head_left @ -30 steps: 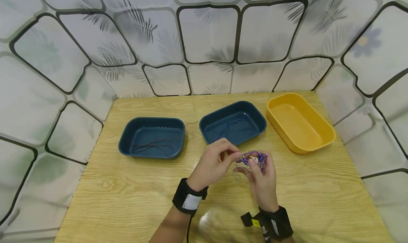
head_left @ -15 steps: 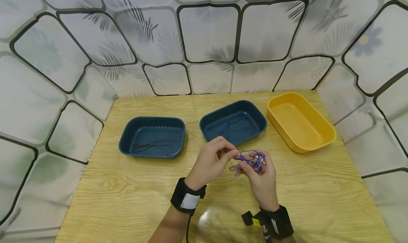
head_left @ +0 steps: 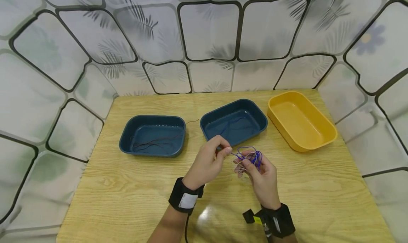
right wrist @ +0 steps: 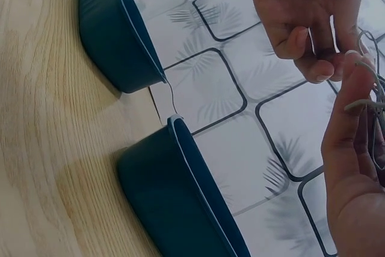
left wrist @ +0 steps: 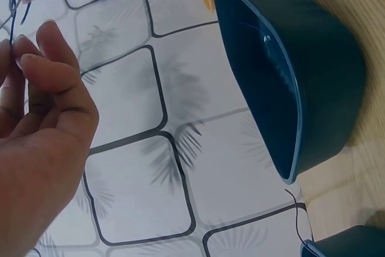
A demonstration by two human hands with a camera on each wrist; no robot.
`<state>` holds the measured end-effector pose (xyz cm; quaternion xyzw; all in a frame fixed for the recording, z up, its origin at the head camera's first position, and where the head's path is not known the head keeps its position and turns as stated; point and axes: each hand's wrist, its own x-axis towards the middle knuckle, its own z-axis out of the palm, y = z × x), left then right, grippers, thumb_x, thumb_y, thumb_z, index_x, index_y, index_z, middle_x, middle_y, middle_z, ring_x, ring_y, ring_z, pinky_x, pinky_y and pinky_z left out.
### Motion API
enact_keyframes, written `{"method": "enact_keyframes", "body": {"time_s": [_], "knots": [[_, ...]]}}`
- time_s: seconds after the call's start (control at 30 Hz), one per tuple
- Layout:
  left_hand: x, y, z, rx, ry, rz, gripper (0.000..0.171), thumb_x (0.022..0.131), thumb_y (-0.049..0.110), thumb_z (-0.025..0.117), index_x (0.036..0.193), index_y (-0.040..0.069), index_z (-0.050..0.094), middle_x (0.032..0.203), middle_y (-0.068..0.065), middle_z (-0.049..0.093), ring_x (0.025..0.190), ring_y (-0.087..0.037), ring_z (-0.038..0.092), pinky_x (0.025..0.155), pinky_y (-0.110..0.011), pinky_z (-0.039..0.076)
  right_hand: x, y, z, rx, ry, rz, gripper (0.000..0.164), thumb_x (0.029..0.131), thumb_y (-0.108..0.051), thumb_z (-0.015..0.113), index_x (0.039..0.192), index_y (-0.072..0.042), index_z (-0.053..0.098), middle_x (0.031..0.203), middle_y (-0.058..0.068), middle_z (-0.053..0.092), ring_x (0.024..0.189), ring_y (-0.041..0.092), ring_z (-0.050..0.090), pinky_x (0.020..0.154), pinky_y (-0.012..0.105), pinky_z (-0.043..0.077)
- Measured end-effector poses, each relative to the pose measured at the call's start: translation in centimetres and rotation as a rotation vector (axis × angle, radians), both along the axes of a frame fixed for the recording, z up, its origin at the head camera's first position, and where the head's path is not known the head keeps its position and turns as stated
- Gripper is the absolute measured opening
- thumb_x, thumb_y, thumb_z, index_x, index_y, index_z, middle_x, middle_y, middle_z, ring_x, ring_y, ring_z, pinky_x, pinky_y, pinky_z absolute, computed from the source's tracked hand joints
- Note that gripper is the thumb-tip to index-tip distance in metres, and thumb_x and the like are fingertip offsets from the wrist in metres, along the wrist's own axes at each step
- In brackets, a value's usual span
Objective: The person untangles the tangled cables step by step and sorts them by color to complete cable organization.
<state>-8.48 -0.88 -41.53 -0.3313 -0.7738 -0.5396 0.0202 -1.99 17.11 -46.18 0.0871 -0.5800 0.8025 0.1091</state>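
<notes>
A loose tangle of blue and whitish strings (head_left: 255, 158) sits in my right hand (head_left: 266, 181), which grips it between thumb and fingers. Just left of it, my left hand (head_left: 207, 161) pinches a blue strand between thumb and index finger. That strand runs taut to the tangle. In the left wrist view the left hand (left wrist: 45, 100) holds the dark blue strand at its fingertips. Whitish loops stick out past the right hand's thumb (right wrist: 349, 88) in the right wrist view. Both hands are above the table, in front of the middle blue tray (head_left: 204, 124).
A left blue tray (head_left: 127, 129) holds dark brown strings, one end hanging over its right rim. Blue string lies in the middle tray. A yellow tray (head_left: 301, 122) stands at the right. Patterned cloth (head_left: 208, 30) walls the wooden table (head_left: 127, 186) at the back and sides.
My left hand has drawn slightly left, away from the tangle, stretching a blue strand out between the hands. The right hand still grips the bundle, whose loops have shifted.
</notes>
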Motion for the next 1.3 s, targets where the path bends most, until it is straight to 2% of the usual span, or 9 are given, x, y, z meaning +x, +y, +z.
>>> {"method": "enact_keyframes", "body": {"time_s": [0.17, 0.37, 0.53, 0.7, 0.8, 0.93, 1.03, 1.2, 1.3], "knots": [[-0.1, -0.5, 0.0, 0.039, -0.001, 0.046, 0.003, 0.102, 0.006, 0.057, 0.099, 0.006, 0.057, 0.089, -0.006, 0.058, 0.071, -0.019, 0.05, 0.065, -0.03, 0.042, 0.0, 0.1, 0.0, -0.013, 0.005, -0.007, 0.021, 0.104, 0.004, 0.048, 0.116, 0.021, 0.05, 0.088, 0.015, 0.062, 0.069, 0.019, 0.064, 0.053, 0.03, 0.052], [-0.6, -1.3, 0.0, 0.125, 0.049, 0.111, 0.006, 0.099, 0.001, 0.058, 0.095, 0.005, 0.056, 0.086, -0.007, 0.059, 0.077, -0.021, 0.058, 0.068, -0.033, 0.046, 0.1, 0.3, -0.1, 0.015, 0.049, -0.032, 0.02, 0.107, 0.002, 0.043, 0.106, 0.017, 0.056, 0.077, 0.01, 0.056, 0.052, 0.016, 0.052, 0.04, 0.03, 0.04], [-1.0, -2.2, 0.2, 0.199, 0.088, 0.221, 0.006, 0.099, -0.002, 0.058, 0.093, 0.001, 0.057, 0.082, -0.012, 0.06, 0.074, -0.026, 0.06, 0.067, -0.035, 0.048, 0.2, 0.5, -0.2, 0.093, 0.056, -0.07, 0.023, 0.107, 0.002, 0.043, 0.105, 0.02, 0.056, 0.072, 0.01, 0.052, 0.044, 0.016, 0.041, 0.035, 0.033, 0.03], [-1.2, -2.9, 0.4, 0.219, 0.117, 0.315, 0.008, 0.098, -0.003, 0.058, 0.092, 0.001, 0.056, 0.082, -0.01, 0.059, 0.074, -0.023, 0.059, 0.066, -0.033, 0.046, 0.4, 0.4, -0.3, 0.131, 0.001, -0.081, 0.025, 0.107, -0.003, 0.046, 0.107, 0.019, 0.058, 0.072, 0.011, 0.052, 0.043, 0.015, 0.041, 0.034, 0.031, 0.032], [-1.3, -3.4, 0.5, 0.253, 0.139, 0.369, 0.007, 0.1, -0.004, 0.054, 0.093, -0.002, 0.054, 0.082, -0.011, 0.057, 0.073, -0.023, 0.057, 0.065, -0.03, 0.044, 0.6, 0.5, -0.4, 0.161, -0.03, -0.131, 0.024, 0.107, -0.006, 0.049, 0.098, 0.013, 0.06, 0.071, 0.011, 0.052, 0.044, 0.014, 0.041, 0.034, 0.031, 0.032], [-1.6, -4.1, 0.8, 0.306, 0.157, 0.436, 0.007, 0.102, -0.006, 0.048, 0.096, -0.006, 0.052, 0.083, -0.014, 0.054, 0.072, -0.025, 0.054, 0.063, -0.029, 0.041, 0.7, 0.5, -0.5, 0.201, -0.016, -0.157, 0.023, 0.107, -0.004, 0.049, 0.088, 0.006, 0.058, 0.07, 0.01, 0.052, 0.043, 0.013, 0.04, 0.034, 0.031, 0.031], [-1.7, -4.2, 0.9, 0.338, 0.153, 0.478, 0.009, 0.104, -0.005, 0.047, 0.096, -0.007, 0.051, 0.084, -0.015, 0.053, 0.072, -0.027, 0.052, 0.064, -0.029, 0.04, 0.8, 0.3, -0.4, 0.225, 0.014, -0.134, 0.021, 0.106, 0.001, 0.047, 0.091, 0.007, 0.061, 0.07, 0.01, 0.052, 0.042, 0.014, 0.04, 0.033, 0.032, 0.031], [-1.9, -4.5, 1.0, 0.404, 0.166, 0.564, 0.01, 0.104, -0.005, 0.047, 0.094, -0.008, 0.048, 0.082, -0.015, 0.05, 0.071, -0.027, 0.049, 0.066, -0.03, 0.039, 0.9, 0.3, -0.4, 0.273, -0.006, -0.118, 0.021, 0.105, 0.001, 0.048, 0.103, 0.009, 0.068, 0.071, 0.011, 0.052, 0.042, 0.014, 0.04, 0.033, 0.029, 0.032], [-1.9, -4.8, 1.1, 0.425, 0.165, 0.593, 0.012, 0.104, -0.004, 0.046, 0.094, -0.009, 0.047, 0.083, -0.016, 0.049, 0.072, -0.024, 0.049, 0.068, -0.03, 0.041, 0.9, 0.4, -0.5, 0.281, -0.013, -0.093, 0.021, 0.105, 0.0, 0.05, 0.104, 0.011, 0.067, 0.072, 0.011, 0.053, 0.043, 0.014, 0.039, 0.034, 0.029, 0.032]]}}
